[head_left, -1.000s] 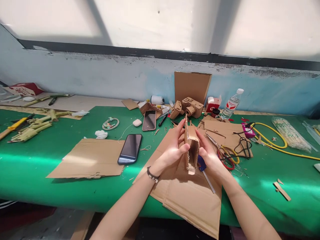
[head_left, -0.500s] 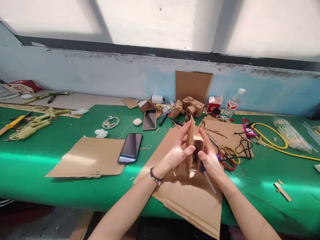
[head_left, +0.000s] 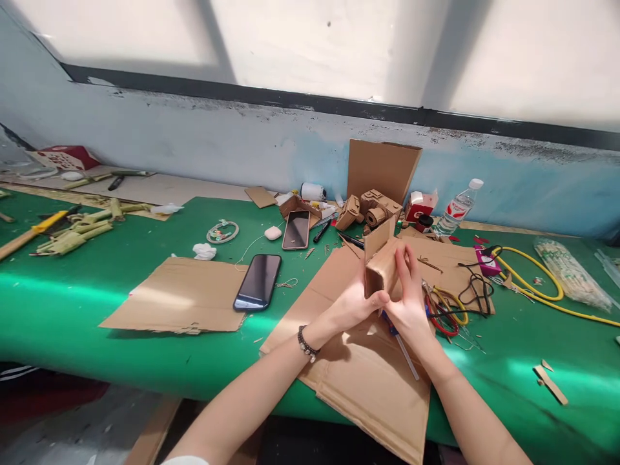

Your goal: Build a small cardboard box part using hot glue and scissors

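Observation:
Both hands hold a small cardboard piece (head_left: pixel 384 261), a curved, hollow shape set against a flat panel, with its dark open end toward me. My left hand (head_left: pixel 356 302) grips it from below and the left, most of its fingers hidden behind the panel. My right hand (head_left: pixel 408 294) is closed on the right side, fingertips on the curved top and thumb near the lower edge. Under the hands lies a large cardboard sheet (head_left: pixel 372 387). A blue glue gun (head_left: pixel 392 325) with a clear stick rests on it, partly covered by my right hand.
Cardboard model cameras (head_left: pixel 380 208) stand behind the hands. To the right are red- and yellow-handled scissors (head_left: pixel 450 310), a yellow cable (head_left: pixel 542 294) and a water bottle (head_left: pixel 458 208). Leftward lie two phones, one black (head_left: pixel 258 282), and another cardboard sheet (head_left: pixel 174 294).
The cardboard piece has been tilted and turned, so its curved top now shows. My right fingers have moved onto that top, and my left hand sits lower. The view has shifted slightly.

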Action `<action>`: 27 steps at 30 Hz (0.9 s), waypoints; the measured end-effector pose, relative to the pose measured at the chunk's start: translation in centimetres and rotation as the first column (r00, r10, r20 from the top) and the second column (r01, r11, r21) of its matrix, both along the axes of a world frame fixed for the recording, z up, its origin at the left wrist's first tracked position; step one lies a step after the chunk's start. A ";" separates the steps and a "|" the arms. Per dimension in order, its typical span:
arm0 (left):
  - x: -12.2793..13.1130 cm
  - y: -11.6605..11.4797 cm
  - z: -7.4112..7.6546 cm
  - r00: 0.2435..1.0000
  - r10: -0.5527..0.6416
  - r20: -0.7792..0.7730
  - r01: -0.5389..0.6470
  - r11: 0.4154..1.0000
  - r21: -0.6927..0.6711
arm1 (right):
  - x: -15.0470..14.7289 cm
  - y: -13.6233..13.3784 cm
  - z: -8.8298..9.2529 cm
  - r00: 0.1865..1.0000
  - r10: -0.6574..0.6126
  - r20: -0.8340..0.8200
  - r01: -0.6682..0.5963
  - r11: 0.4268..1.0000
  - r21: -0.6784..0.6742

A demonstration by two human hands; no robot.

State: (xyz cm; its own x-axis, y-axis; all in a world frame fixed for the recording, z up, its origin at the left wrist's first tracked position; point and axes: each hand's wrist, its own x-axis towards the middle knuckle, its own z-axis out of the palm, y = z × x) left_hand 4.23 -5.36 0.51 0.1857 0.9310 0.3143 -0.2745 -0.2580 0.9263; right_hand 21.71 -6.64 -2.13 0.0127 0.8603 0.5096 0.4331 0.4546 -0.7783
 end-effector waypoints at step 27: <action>-7.5 8.9 -3.0 0.965 0.247 0.085 -0.187 0.880 -0.436 | 11.3 3.1 1.2 0.869 -0.484 0.103 0.472 0.873 0.122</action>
